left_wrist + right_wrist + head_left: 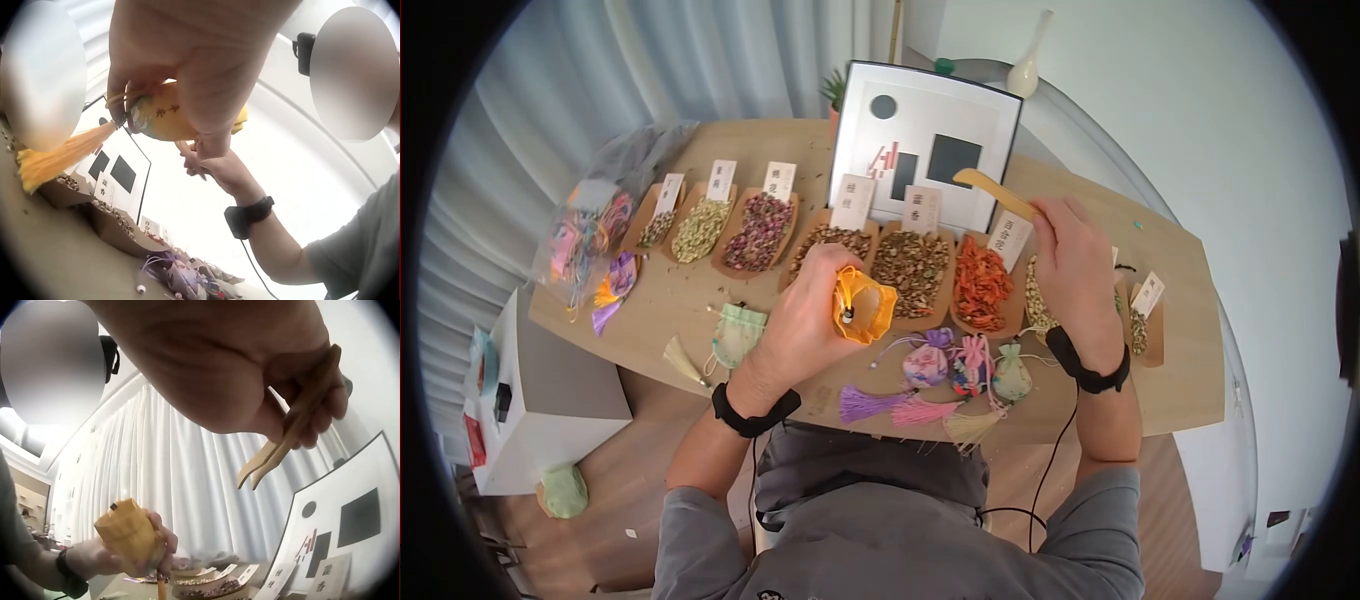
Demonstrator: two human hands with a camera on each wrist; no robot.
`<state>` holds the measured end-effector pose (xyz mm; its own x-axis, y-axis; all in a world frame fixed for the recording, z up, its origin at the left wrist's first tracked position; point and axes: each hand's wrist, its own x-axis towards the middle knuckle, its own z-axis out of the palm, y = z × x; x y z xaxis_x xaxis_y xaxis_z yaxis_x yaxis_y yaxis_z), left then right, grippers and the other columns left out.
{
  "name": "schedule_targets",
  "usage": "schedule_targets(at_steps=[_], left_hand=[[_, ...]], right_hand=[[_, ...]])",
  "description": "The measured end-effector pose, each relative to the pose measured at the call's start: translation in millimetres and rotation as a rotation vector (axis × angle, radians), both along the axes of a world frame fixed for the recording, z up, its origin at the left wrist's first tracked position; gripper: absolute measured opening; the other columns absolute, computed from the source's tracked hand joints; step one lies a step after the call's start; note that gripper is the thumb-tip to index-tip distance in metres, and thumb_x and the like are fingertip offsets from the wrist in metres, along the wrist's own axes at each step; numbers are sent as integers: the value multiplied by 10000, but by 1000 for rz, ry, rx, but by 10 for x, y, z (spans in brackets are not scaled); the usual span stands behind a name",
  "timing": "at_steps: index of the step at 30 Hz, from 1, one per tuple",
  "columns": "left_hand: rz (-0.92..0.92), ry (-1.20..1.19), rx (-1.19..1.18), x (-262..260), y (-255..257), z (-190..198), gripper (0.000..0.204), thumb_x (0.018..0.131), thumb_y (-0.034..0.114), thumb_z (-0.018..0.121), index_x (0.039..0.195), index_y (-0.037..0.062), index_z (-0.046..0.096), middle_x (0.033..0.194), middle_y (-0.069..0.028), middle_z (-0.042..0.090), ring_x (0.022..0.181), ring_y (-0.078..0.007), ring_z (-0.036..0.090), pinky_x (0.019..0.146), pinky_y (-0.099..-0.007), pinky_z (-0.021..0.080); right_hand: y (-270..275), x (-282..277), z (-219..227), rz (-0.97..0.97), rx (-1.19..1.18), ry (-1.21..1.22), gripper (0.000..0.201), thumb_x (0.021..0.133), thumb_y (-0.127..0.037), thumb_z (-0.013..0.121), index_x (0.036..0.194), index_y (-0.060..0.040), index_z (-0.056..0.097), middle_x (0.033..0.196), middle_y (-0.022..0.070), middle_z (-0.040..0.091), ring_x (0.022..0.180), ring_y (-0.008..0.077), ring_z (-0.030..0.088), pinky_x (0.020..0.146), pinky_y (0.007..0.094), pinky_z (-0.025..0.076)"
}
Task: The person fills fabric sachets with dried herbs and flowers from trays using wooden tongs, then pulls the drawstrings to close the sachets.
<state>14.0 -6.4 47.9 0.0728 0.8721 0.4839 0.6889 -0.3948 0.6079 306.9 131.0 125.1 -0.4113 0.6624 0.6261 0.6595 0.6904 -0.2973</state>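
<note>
My left hand (808, 305) grips a yellow drawstring sachet pouch (866, 305) above the front of the table, its mouth open and facing up. An orange tassel (65, 156) dangles from the pouch in the left wrist view. Higher and to the right, my right hand (1080, 270) holds wooden tongs (290, 425), two thin prongs slightly apart with nothing between their tips. Below the hands stand paper trays of dried material, among them brown pieces (912, 272) beside the pouch and orange-red petals (982, 287) nearer the right hand.
More trays, with rosebuds (757, 232) and pale green buds (700, 230), line the left side, each with a label card. Tasselled sachets (927, 362) lie along the front edge, a green pouch (738, 333) left of them. A framed board (925, 140) stands behind; a plastic bag (590, 225) sits far left.
</note>
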Motion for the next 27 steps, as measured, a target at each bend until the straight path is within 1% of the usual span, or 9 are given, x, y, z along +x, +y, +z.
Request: schedule_targets(at_steps=[3, 5, 6, 8, 12, 14, 18, 23, 27], left_hand=[[40, -5, -15, 187, 53, -128, 781, 723, 38, 959, 1367, 65, 516, 1320, -173, 578, 1211, -364, 634, 1039, -419, 537], [64, -25, -27, 311, 4, -203, 774, 735, 43, 962, 1368, 67, 517, 1312, -167, 581, 1197, -346, 639, 1032, -414, 539], [99, -59, -96, 368, -45, -234, 766, 744, 50, 964, 1367, 67, 517, 1306, -159, 584, 1186, -331, 642, 1024, -409, 540], [153, -46, -152, 462, -99, -253, 772, 749, 65, 977, 1369, 64, 517, 1281, -141, 594, 1165, -308, 650, 1008, -403, 544], [161, -52, -301, 588, -125, -259, 785, 749, 96, 988, 1377, 58, 518, 1266, -149, 610, 1162, -311, 662, 1005, -408, 549], [168, 29, -308, 660, -88, -224, 797, 725, 113, 982, 1367, 34, 517, 1248, -202, 624, 1130, -444, 685, 949, -476, 584], [156, 73, -334, 773, -26, -256, 810, 747, 158, 990, 1387, 20, 513, 1259, -217, 631, 1147, -449, 684, 955, -490, 582], [179, -41, -408, 909, 14, -231, 802, 805, 258, 988, 1398, -4, 516, 1263, -242, 647, 1176, -438, 691, 969, -481, 589], [176, -35, -384, 938, 24, -246, 805, 807, 257, 985, 1405, -8, 516, 1271, -248, 647, 1176, -436, 696, 976, -478, 592]], right_hand=[[-18, 293, -8, -94, -24, -51, 99, 999, -92, 716, 1069, -22, 707, 1011, 177, 710, 926, 426, 711, 771, 520, 567], [-1, 395, -39, -156, -99, -156, 75, 979, -77, 717, 1015, -13, 700, 967, 168, 701, 909, 421, 719, 767, 510, 581], [41, 460, -84, -157, -106, -145, 75, 979, -77, 717, 1015, -13, 700, 967, 168, 701, 909, 421, 719, 767, 510, 581], [141, 613, -223, -89, -81, -376, 45, 925, -55, 715, 941, -19, 695, 922, 162, 684, 888, 408, 728, 763, 501, 595], [343, 797, -504, -1, -115, -452, 33, 872, -43, 708, 894, -25, 690, 894, 162, 667, 872, 399, 731, 759, 498, 599], [362, 814, -461, 36, -193, -476, 110, 903, -78, 797, 965, -40, 714, 968, 152, 675, 916, 411, 713, 790, 514, 579], [377, 813, -501, 22, -172, -480, 96, 916, -82, 784, 959, -31, 715, 965, 162, 685, 923, 415, 713, 799, 511, 584], [459, 790, -577, -37, -345, -524, 92, 956, -119, 758, 967, -30, 739, 970, 170, 708, 952, 422, 715, 851, 529, 581], [485, 792, -595, 12, -376, -508, 97, 965, -129, 756, 981, -34, 744, 979, 164, 712, 959, 421, 715, 872, 536, 578]])
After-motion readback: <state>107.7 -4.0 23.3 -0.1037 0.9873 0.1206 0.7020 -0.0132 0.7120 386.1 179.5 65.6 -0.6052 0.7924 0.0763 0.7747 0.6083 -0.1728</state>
